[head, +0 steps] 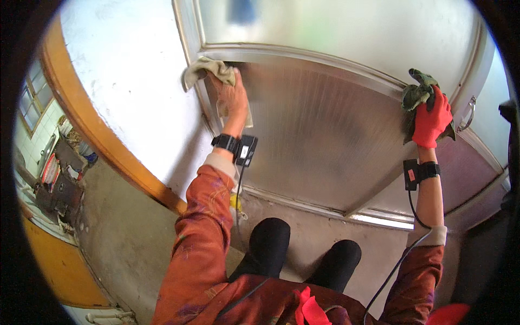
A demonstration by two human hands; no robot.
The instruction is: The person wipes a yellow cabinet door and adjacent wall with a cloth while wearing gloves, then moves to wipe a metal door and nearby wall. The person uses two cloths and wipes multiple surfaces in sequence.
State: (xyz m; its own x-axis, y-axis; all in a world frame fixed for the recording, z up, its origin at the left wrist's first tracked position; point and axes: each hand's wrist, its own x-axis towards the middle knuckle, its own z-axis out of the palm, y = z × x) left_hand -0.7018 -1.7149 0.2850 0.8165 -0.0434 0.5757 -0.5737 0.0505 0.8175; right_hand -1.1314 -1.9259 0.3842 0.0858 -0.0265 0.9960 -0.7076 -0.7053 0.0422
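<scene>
My left hand [235,97], bare, grips a beige cloth [209,70] against the left edge of a brushed-metal door panel [317,142], near its upper corner. Part of the cloth laps over the door's frame toward the white wall. My right hand [434,118] wears a red glove and clasps a dark green cloth [416,96] at the right side of the same panel, just below the frame's cross rail [325,61]. A curved metal door handle [468,113] is close by to the right of the glove. Most of both palms is hidden.
A frosted glass pane [345,24] fills the door's upper part. An orange door frame [105,118] and white wall [126,73] stand on the left. Beyond them, assorted household items [61,174] line a tiled wall. A yellow object [235,202] lies by the door's foot.
</scene>
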